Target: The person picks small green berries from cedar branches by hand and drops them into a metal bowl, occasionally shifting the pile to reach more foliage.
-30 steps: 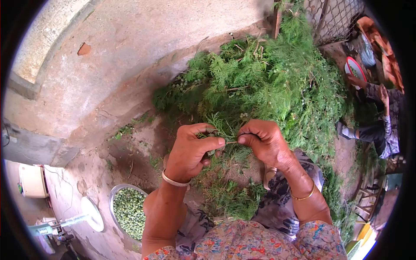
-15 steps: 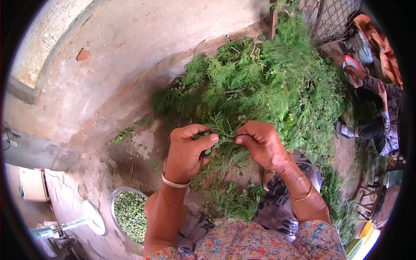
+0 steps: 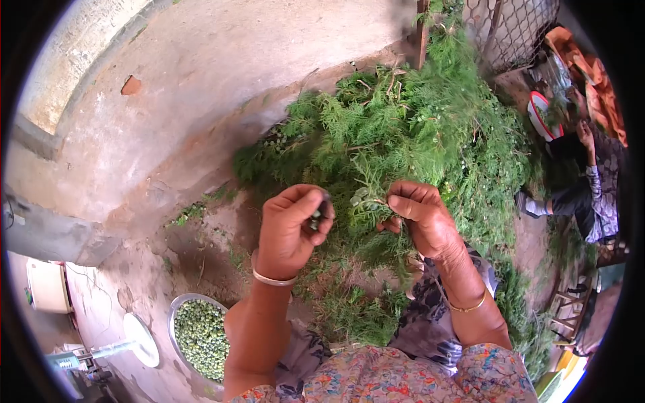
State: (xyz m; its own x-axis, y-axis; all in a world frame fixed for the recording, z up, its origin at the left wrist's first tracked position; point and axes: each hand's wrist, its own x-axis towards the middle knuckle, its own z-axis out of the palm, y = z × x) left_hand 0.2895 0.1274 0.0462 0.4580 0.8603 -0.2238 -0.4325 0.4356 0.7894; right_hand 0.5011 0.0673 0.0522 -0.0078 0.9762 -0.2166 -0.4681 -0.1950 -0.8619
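My left hand (image 3: 290, 221) is curled closed around a few small green cones (image 3: 315, 219), partly hidden by the fingers. Between thumb and fingers of my right hand (image 3: 426, 218) is a leafy evergreen sprig (image 3: 366, 201) with pale green cones on it. A gap separates the two hands. Beyond them lies a big heap of cut evergreen branches (image 3: 403, 127). To the left of my left forearm, a metal basin (image 3: 171, 321) on the ground holds many green cones (image 3: 201, 339).
A person (image 3: 598, 188) sits at the right by a red-rimmed white basin (image 3: 535, 114). A standing fan (image 3: 142, 341) and a pale box (image 3: 48, 287) are at the lower left. A plastered wall (image 3: 201, 80) runs behind the heap, with wire mesh (image 3: 517, 30) at the top right.
My hands have moved apart; my left hand has come away from the sprig with cones in its fingers. The sprig stays in my right hand. The seated person's arm has moved off the red-rimmed basin.
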